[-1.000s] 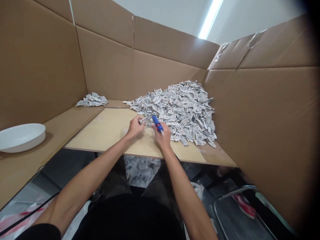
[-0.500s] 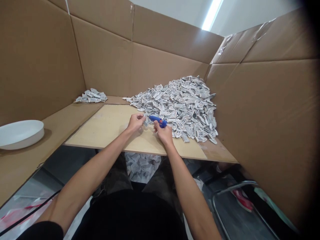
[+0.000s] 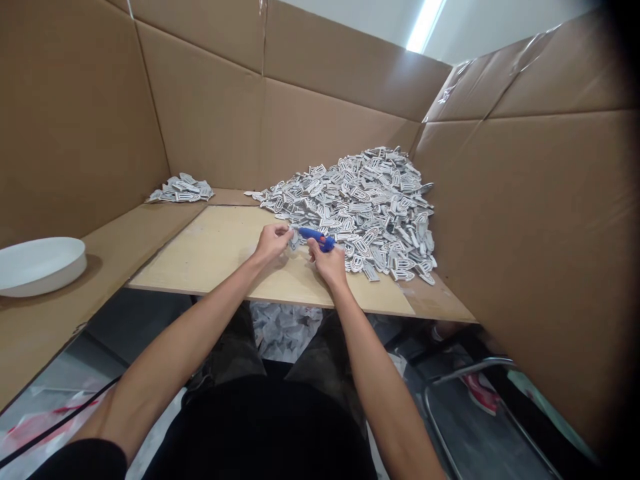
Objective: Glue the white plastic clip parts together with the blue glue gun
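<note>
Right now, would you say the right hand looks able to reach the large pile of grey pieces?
Probably yes: the right hand is beside the large pile, nothing visibly between, though it holds a blue tool.

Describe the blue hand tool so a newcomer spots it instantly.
Find the big heap of grey slotted pieces by the cardboard walls. At its near edge, the right hand holds the blue hand tool, its tip toward the left hand. Its blue body with an orange-red patch stands out against the grey slotted pieces.
</note>
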Motion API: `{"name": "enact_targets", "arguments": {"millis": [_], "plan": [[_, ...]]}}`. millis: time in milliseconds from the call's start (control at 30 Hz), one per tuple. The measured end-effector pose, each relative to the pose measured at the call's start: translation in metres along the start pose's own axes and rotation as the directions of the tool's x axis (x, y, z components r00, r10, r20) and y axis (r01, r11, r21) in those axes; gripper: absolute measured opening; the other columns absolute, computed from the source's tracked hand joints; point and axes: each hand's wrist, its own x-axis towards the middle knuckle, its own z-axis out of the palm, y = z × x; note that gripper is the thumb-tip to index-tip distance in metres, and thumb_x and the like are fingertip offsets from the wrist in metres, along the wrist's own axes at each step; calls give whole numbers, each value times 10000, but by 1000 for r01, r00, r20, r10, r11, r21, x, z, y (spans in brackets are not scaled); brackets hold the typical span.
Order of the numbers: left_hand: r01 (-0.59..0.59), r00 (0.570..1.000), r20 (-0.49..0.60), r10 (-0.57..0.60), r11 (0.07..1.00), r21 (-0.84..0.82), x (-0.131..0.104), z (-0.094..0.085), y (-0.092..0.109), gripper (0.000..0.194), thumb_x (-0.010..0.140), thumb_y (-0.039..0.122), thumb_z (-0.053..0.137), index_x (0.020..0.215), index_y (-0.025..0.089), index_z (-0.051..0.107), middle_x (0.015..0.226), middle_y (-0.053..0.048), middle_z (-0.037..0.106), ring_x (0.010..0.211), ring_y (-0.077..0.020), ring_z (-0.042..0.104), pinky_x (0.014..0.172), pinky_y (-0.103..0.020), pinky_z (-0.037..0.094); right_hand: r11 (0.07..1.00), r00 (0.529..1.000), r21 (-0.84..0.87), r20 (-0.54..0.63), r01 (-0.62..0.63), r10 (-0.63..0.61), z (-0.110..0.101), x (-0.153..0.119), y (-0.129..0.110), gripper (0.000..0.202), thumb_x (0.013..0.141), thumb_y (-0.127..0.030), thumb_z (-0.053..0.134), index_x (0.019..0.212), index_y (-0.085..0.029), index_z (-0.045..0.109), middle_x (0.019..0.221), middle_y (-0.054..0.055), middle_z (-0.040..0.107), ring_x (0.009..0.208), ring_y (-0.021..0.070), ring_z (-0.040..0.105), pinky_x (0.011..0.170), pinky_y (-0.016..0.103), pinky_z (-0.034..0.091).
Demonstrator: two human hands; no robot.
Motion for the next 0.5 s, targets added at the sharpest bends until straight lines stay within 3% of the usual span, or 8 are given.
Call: {"name": "enact_targets", "arguments": {"millis": [333, 500], "plan": [[-3, 1000, -11, 2, 1000, -24, 0, 0, -4, 192, 751, 291, 840, 697, 160, 711, 649, -37, 673, 542, -132, 540, 522, -256, 415, 999, 999, -31, -31, 38, -39, 2, 3, 4, 622, 865, -788, 627, 819, -183, 762, 673, 48, 703, 669, 220, 650, 692, 324, 540], [0, 1000, -18, 0, 1000, -19, 0, 0, -3, 172, 740, 279, 831, 714, 147, 725, 648, -43, 682, 526, -129, 546, 513, -252, 419, 998, 999, -50, -24, 40, -41, 2, 2, 3, 609, 866, -774, 636, 776, -183, 750, 660, 48, 693, 648, 215, 635, 692, 323, 533]]}}
